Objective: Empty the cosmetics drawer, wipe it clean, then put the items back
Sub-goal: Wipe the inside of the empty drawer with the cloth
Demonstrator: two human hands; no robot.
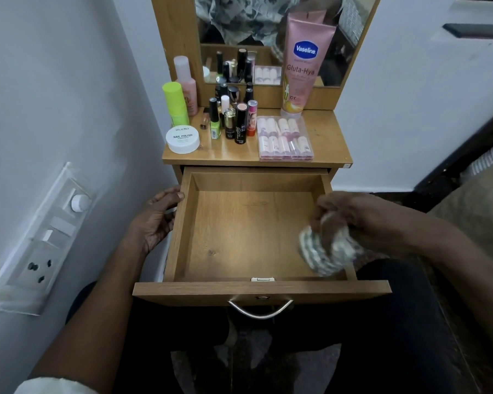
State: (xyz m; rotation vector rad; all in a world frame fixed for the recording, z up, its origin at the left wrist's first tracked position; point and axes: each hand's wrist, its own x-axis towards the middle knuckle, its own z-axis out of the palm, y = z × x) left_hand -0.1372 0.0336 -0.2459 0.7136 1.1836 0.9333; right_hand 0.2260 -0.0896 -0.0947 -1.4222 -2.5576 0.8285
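R hand [343, 216] was clamped on a bunched cloth [326, 251] at the drawer's [182, 223] R wall; bare floor lay leftward of it. L hand [157, 220] steadied the L wall, fingers relaxed.

We wear a pale cream sleeve [54, 385] at seven o'clock on the left arm [97, 294]; the right forearm [410, 231] is bare; dark trousers [367, 322] show at six.
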